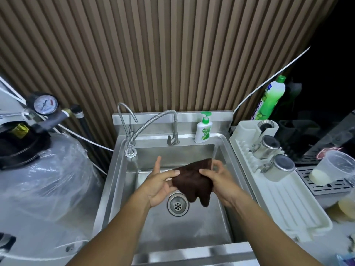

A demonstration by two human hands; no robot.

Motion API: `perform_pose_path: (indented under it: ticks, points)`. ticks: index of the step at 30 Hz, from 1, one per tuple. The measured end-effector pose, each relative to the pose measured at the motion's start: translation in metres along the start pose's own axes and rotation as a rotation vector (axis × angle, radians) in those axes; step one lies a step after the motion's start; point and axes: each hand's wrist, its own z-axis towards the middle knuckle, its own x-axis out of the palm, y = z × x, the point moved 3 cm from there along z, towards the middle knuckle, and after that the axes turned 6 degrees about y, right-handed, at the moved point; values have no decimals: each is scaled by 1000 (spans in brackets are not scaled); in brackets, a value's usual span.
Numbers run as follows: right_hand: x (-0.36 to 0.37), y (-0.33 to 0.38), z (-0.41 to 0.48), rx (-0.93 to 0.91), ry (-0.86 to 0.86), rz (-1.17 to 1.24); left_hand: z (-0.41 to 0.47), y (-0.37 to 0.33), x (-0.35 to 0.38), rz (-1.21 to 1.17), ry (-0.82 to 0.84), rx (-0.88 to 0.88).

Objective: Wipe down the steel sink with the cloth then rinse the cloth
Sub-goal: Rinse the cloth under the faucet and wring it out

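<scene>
Both the left hand (160, 184) and the right hand (217, 176) pinch the brown cloth (193, 182) between them, over the drain (177, 205), probably to fold it for wiping the sink (222, 143).

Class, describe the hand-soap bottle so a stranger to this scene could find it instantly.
Find the steel sink. On its back ledge, right of the taps, stands the soap bottle. It is white with a green pump, unlike the tall green bottle.

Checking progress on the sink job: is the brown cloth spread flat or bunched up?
Bunched up. The cloth hangs crumpled between the left hand and the right hand, both holding it above the drain.
</scene>
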Motion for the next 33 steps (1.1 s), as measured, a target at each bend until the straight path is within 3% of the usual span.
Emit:
perform_pose_path:
  ticks: [8,13,17,21,24,33]
  points:
    - [-11,-2,4,22,53,-303,-4,-4,4,220,-154,106]
    - [-25,9,6,42,46,-589,-4,-10,16,365,-97,155]
    - [-35,21,4,146,260,-884,-7,-16,26,486,-48,146]
    - [-36,32,6,-13,261,-1216,-4,-20,30,695,-29,157]
    - [-39,39,6,-132,223,-1246,-4,-27,30,778,-95,207]
    - [-37,46,5,-173,246,-1295,-6,-41,36,784,-67,227]
